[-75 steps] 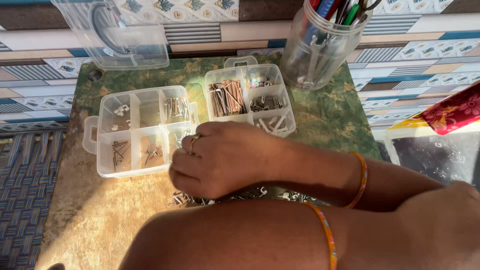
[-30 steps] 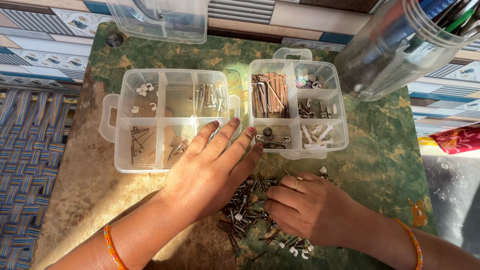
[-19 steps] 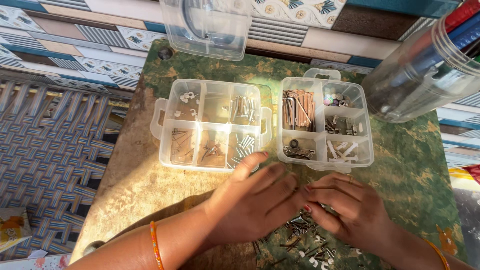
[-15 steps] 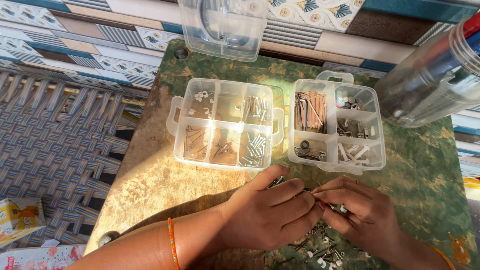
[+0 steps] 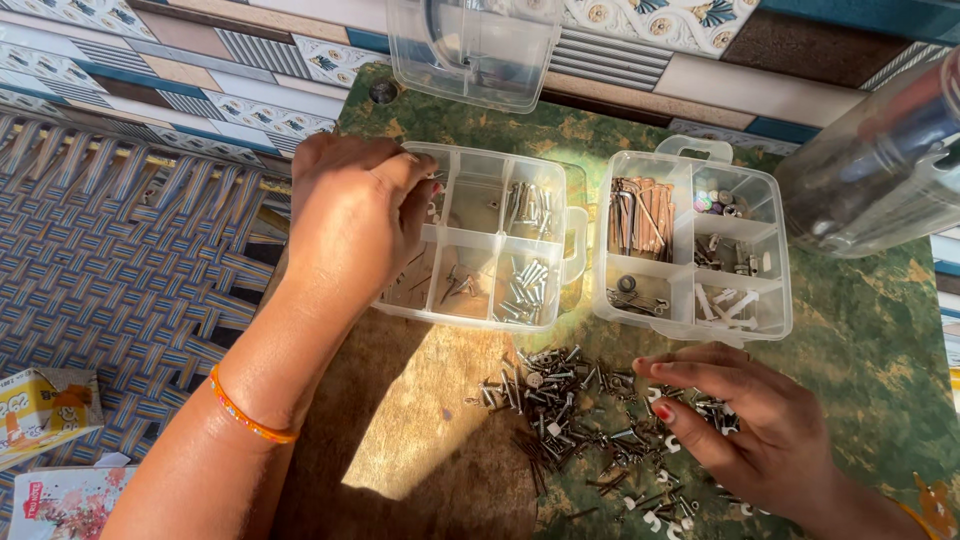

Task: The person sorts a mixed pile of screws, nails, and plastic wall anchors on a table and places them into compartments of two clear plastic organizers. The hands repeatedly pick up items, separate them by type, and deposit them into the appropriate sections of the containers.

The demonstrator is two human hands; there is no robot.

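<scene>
Left hand over clear plastic organizer (ribbed compartments); screws loose.

Two clear compartment boxes sit on the table, one loose clear lid behind them, one clear jar, two hands, and seemingly dozens of loose screws.

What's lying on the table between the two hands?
In the head view, a loose pile of screws lies on the table between the left hand and right hand.
</scene>
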